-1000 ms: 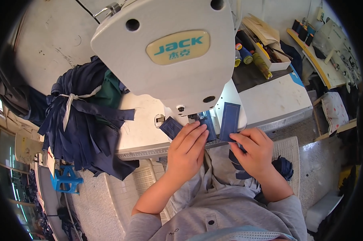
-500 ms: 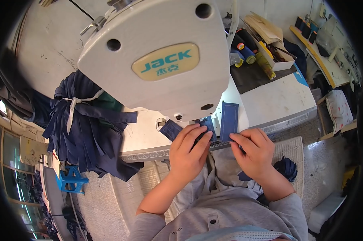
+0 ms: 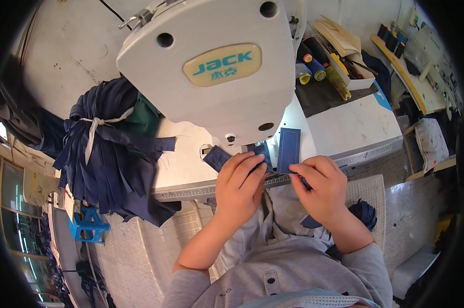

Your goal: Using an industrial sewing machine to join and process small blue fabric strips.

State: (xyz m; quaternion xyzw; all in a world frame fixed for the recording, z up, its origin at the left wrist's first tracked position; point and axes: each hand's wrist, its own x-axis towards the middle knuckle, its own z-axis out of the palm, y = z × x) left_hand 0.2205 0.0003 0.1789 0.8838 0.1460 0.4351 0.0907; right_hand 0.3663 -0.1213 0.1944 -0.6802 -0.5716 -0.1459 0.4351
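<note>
White box: dark items inside | hands: touching navy fabric strips

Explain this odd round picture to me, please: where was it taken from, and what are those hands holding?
It comes from a wide camera on a person's head, looking down; the lens bends straight edges. There's no robot, just bare hands at a sewing machine. The left hand rests on navy fabric; the right hand touches a stitched blue strip, though a pinch is hard to confirm. On the white table lie a tied navy bundle, left, and thread spools, right.
</note>
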